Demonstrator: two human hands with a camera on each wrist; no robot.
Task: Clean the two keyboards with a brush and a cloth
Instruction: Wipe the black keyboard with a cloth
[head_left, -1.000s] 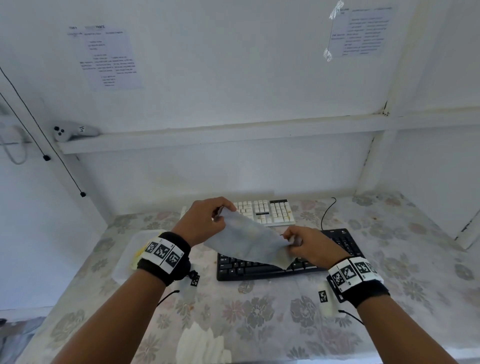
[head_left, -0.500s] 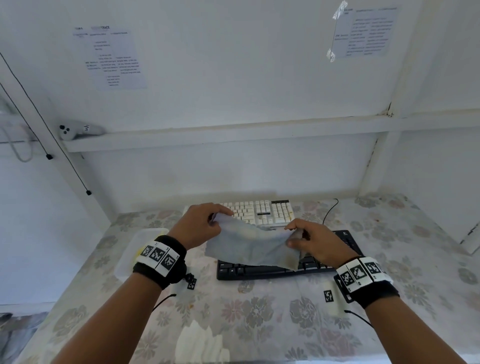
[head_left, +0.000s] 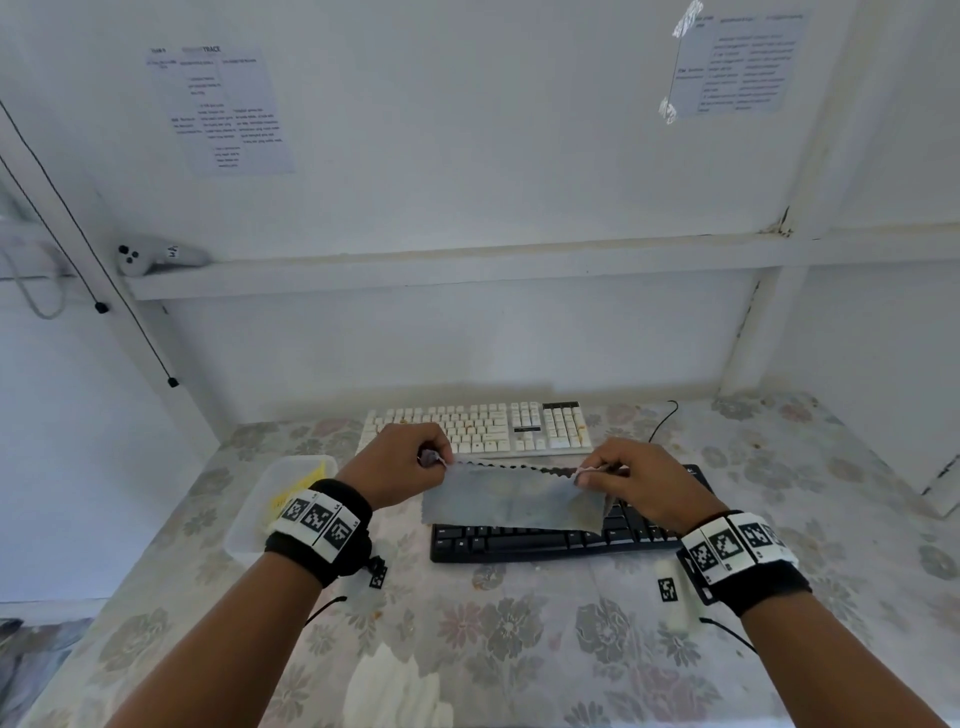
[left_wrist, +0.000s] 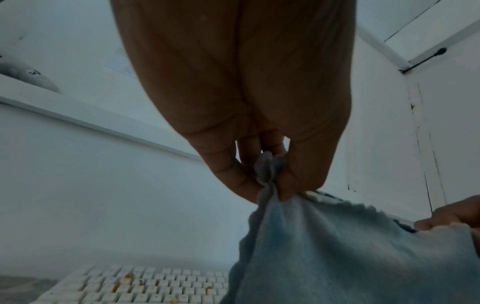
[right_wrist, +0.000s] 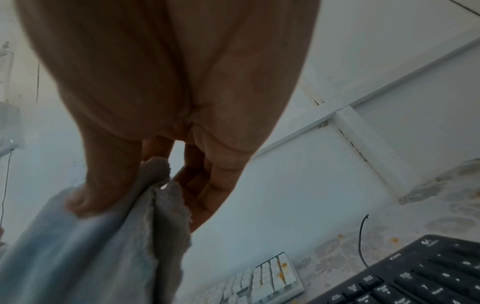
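Fingers (left_wrist: 235, 174) of left hand (head_left: 400, 462) & right hand (head_left: 641, 486) pinch the cloth (head_left: 514, 501) at its two top corners, stretched just above black keyboard (head_left: 550, 543). Cloth looks light, soft, limp; corners seem best hold. White keyboard (head_left: 483, 426) behind, w/ orange crumbs. Floral-covered desk (head_left: 519, 634), white walls, plastic tub (head_left: 270, 512) at left.
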